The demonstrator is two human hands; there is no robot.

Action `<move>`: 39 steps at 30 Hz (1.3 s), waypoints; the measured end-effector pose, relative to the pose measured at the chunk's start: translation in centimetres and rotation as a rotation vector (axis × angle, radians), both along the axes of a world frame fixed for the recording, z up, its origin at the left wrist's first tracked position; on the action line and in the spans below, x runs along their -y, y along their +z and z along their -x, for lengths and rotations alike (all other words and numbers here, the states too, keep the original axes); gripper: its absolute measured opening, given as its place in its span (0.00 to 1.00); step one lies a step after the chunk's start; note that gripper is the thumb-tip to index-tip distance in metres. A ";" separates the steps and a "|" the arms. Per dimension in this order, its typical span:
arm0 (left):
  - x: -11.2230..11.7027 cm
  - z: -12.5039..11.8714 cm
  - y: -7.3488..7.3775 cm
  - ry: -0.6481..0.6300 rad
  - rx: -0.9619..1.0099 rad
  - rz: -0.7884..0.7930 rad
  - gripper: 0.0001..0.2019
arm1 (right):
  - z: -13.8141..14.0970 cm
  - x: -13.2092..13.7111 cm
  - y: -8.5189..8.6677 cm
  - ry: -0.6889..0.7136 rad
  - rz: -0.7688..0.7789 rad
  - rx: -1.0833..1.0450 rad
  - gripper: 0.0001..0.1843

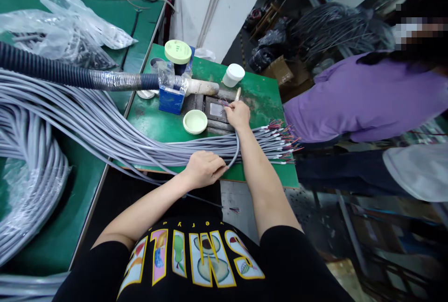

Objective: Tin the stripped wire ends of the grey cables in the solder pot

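Observation:
My right hand (pixel 239 114) is closed on a grey cable (pixel 235 153) near its stripped end. Thin coloured wires (pixel 223 103) stick out from its fingertips, over the silvery square well of a solder pot (pixel 217 109). Whether the wires touch the surface I cannot tell. My left hand (pixel 205 169) grips the same cable lower down, at the table's front edge. Between the hands the cable curves upward. Behind it lies a thick bundle of grey cables (pixel 182 149), their stripped ends (pixel 282 138) fanned out to the right.
A ribbed hose (pixel 119 80) with a pale nozzle rests on a blue box (pixel 171 100) beside the pot. A shallow pale dish (pixel 195 121), a white lidded tub (pixel 233 75) and a round green-lidded tin (pixel 178 51) stand around it. A person in purple (pixel 371 96) is at the right.

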State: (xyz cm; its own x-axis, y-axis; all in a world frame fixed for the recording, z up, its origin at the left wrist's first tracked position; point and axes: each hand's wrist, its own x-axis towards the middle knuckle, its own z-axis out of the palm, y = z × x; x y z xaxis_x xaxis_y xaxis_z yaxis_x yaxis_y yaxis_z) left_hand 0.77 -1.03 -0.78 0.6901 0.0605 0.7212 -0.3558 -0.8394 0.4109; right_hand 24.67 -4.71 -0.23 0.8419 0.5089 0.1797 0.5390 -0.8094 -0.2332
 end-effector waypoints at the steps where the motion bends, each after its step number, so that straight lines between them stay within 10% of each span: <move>1: 0.0 0.0 0.0 -0.001 -0.001 -0.001 0.13 | 0.0 0.0 0.0 0.000 0.003 0.000 0.10; 9: -0.1 0.0 -0.2 -0.012 0.012 -0.001 0.13 | 0.0 0.0 0.3 0.000 -0.048 0.010 0.08; 15: -0.1 0.0 -0.3 -0.006 0.014 -0.031 0.13 | 0.9 1.2 2.0 0.053 -0.385 -0.011 0.08; 21: -0.1 0.0 -0.4 0.001 0.027 -0.040 0.12 | 5.5 3.9 4.3 0.214 -0.794 -0.160 0.10; 29: -0.1 0.3 -0.2 -0.014 -0.005 -0.002 0.10 | 10.9 6.5 6.9 0.214 -0.907 -0.234 0.11; 39: 2.0 -0.1 1.4 -0.167 -0.006 1.197 0.15 | 17.4 6.6 6.2 0.094 -1.301 -0.852 0.15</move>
State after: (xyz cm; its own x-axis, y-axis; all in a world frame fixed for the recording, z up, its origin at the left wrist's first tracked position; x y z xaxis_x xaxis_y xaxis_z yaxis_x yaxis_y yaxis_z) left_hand 0.91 -3.07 0.64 0.7563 0.5975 0.2664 -0.4193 0.1301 0.8985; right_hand 7.31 -11.35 5.93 0.8963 0.4428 0.0263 -0.0769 0.2135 -0.9739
